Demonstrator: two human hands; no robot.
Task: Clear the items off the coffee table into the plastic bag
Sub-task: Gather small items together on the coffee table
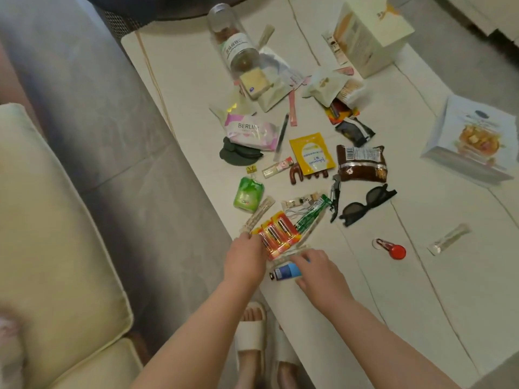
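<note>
Blue plastic tube with a black cap lies under your right hand, between its curled fingers and thumb, long axis pointing toward your left hand, whose fingers touch the red-orange battery pack. No plastic bag visible.

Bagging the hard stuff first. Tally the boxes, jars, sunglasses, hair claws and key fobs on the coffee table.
Boxes: 2, the cream box and the food-picture box
Clear jar: 1
Sunglasses: 1
Brown hair claw: 1
Red key fob: 1
Total: 6
</note>
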